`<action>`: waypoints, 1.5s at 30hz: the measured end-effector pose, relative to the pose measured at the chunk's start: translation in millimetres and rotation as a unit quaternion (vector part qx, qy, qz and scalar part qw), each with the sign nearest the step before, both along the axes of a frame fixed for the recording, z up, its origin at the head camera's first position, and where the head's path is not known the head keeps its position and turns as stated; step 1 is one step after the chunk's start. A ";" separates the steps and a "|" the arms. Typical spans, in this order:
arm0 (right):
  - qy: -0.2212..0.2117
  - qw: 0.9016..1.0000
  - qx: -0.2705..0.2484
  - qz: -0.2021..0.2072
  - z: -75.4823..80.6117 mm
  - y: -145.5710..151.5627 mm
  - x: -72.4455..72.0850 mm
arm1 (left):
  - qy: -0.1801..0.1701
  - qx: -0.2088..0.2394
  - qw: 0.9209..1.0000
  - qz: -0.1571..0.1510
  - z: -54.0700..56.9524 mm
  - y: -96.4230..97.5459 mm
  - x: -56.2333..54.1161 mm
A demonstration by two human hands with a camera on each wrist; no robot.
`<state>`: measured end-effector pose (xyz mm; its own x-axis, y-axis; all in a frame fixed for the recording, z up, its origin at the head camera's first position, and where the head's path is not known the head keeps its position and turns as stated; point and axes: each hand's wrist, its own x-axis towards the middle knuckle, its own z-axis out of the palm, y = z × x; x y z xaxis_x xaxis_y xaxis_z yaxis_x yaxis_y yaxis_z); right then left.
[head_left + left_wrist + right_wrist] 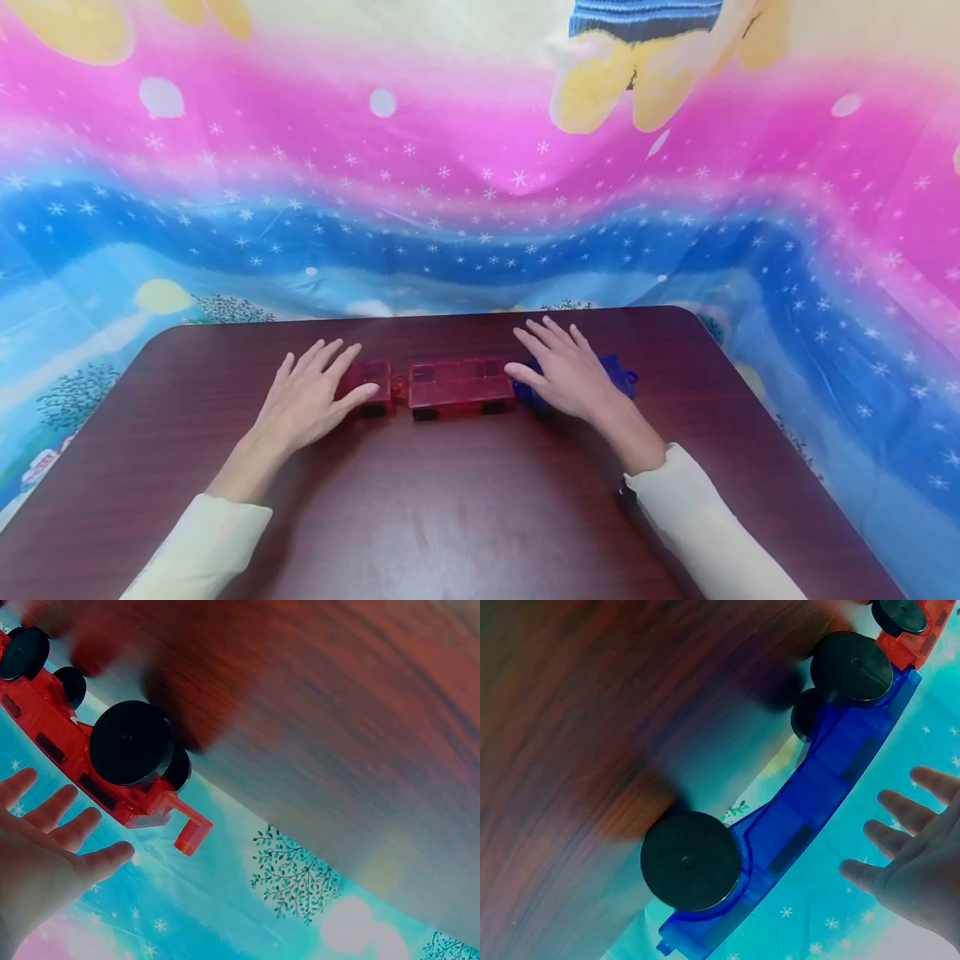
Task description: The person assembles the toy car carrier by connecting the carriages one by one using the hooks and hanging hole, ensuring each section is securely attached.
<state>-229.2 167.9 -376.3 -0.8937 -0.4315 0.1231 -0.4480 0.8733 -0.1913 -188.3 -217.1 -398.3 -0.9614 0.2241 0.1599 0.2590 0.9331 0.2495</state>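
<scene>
Three translucent toy wagons with black wheels stand in a row on the table. Above the left red wagon (378, 377) my left hand (303, 404) is held with fingers spread, covering much of it. The left wrist view shows this hand (45, 862) apart from the wagon, whose end carries a red hook-like coupling (193, 831). A second red wagon (461, 387) sits in the middle. My right hand (566, 379), fingers extended, hovers over the blue wagon (618, 375) and hides part of it. A gap separates that hand (922, 862) from the blue wagon in the right wrist view.
The dark wood-grain table (442, 500) has rounded far corners. Behind it and at both sides hangs a pink and blue patterned cloth (480, 233). Pale sleeves (202, 542) cover the forearms.
</scene>
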 end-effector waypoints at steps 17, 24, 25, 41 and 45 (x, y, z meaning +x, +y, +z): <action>0.031 0.998 0.033 0.034 -4.9 -23.3 2.3 | -0.002 -0.001 1.000 0.002 -6.4 -5.6 1.9; 0.024 0.998 0.035 0.045 -7.1 -35.2 4.1 | -0.003 -0.006 1.000 0.002 -8.4 -6.0 1.2; 0.022 0.998 0.037 0.047 -7.0 -37.0 4.6 | -0.004 -0.007 1.000 0.001 -8.5 -5.8 1.1; 0.013 0.996 0.056 0.070 -13.8 -60.1 5.3 | -0.010 -0.015 1.000 -0.003 -12.3 -6.9 0.3; 0.014 0.995 0.060 0.074 -16.0 -64.1 5.5 | -0.011 -0.018 1.000 -0.005 -12.0 -8.1 1.2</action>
<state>-223.6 103.8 -392.2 -0.8162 -0.5711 0.0871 -0.5770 0.8134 -0.0741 -187.1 -225.3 -410.3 -0.9624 0.2386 0.1301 0.2629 0.9389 0.2222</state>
